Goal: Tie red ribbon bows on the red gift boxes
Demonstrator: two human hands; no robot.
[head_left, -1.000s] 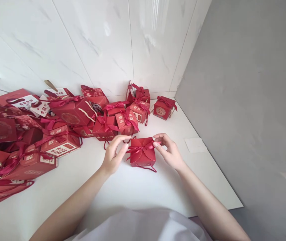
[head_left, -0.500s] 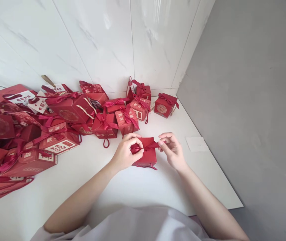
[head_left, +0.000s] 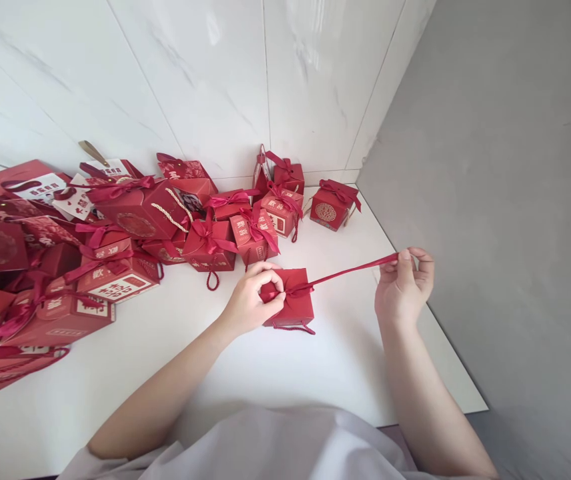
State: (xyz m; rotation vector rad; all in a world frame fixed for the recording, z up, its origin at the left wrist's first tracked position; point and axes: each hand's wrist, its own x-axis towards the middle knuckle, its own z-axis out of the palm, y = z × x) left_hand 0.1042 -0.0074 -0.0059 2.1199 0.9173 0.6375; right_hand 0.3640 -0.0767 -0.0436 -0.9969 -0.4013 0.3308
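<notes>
A small red gift box (head_left: 298, 307) stands on the white table (head_left: 265, 373) in front of me. My left hand (head_left: 253, 303) rests on the box's left top and pinches the knot of its red ribbon (head_left: 350, 271). My right hand (head_left: 405, 283) is out to the right, above the table, fingers closed on the ribbon's free end. The ribbon runs taut from the box top up to that hand.
Several red gift boxes with ribbons (head_left: 245, 223) and red paper bags (head_left: 40, 267) are piled along the back and left of the table. One box (head_left: 333, 207) stands apart in the back right corner. A grey wall (head_left: 490, 167) runs along the right edge. A white slip (head_left: 380, 273) lies on the table.
My right hand has pulled the ribbon end away to the right, drawing it out straight. My left hand moved onto the box top and closed on the knot.
</notes>
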